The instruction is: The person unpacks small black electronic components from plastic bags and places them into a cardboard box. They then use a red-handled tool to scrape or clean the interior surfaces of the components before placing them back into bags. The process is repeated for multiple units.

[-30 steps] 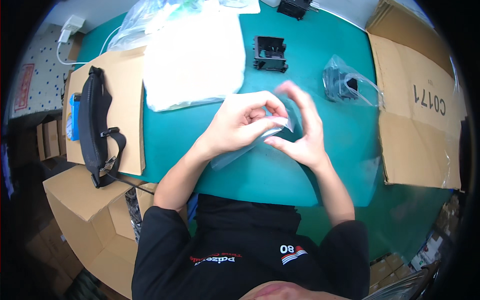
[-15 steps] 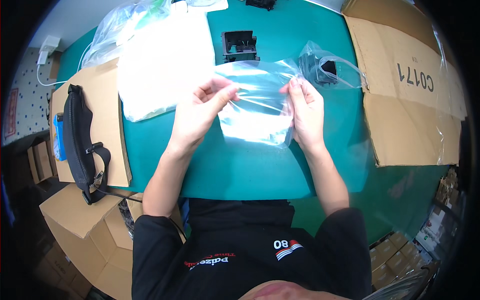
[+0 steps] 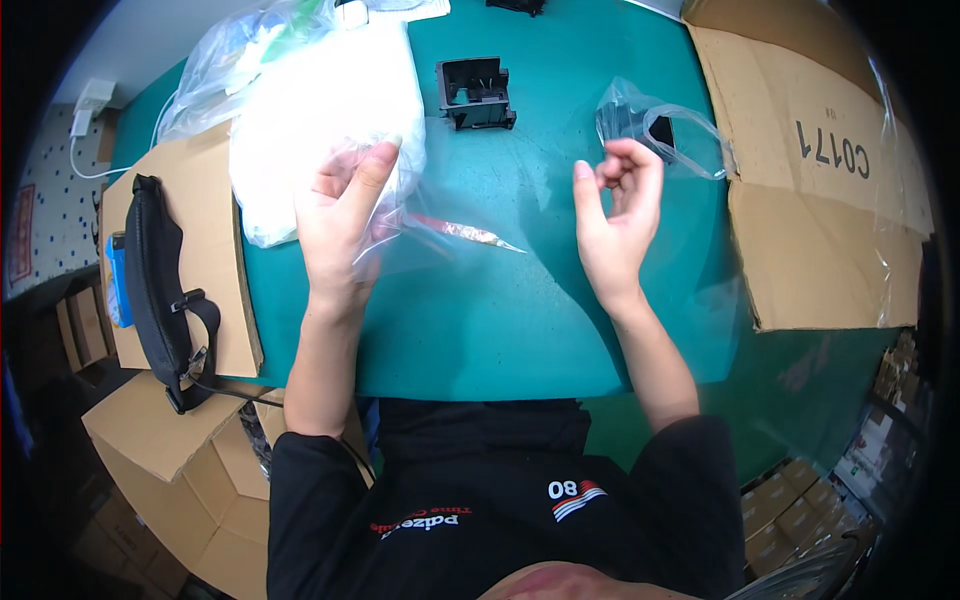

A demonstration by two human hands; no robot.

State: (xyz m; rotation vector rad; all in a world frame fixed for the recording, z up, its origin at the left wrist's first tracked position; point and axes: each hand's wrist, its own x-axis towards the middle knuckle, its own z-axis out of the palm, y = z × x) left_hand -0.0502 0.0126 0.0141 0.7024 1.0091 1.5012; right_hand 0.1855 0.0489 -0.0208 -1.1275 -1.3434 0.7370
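Observation:
A clear plastic bag (image 3: 425, 243) hangs from my left hand (image 3: 340, 220), whose thumb and fingers are closed on it in front of the white stack. Against the bag shows a slim, reddish, shiny pointed shape (image 3: 470, 233); whether it is a fold of the bag or a separate thing, I cannot tell. My right hand (image 3: 622, 215) holds nothing, its thumb apart from loosely curled fingers. Just beyond its fingertips lies another clear bag (image 3: 618, 108) with a black part (image 3: 660, 132) inside. Between and beyond my hands, an open-topped black plastic housing (image 3: 487, 112) sits on the green table.
A white stack of plastic bags (image 3: 310, 110) lies at the far left. On cardboard (image 3: 230, 250) at the left rests a black strap pouch (image 3: 155, 270). A large cardboard box (image 3: 820, 230) borders the right side. An open carton (image 3: 210, 480) stands below left.
My right hand has let go of the clear bag. My left hand has drawn the bag leftward, away from the middle. The black housing now shows fully.

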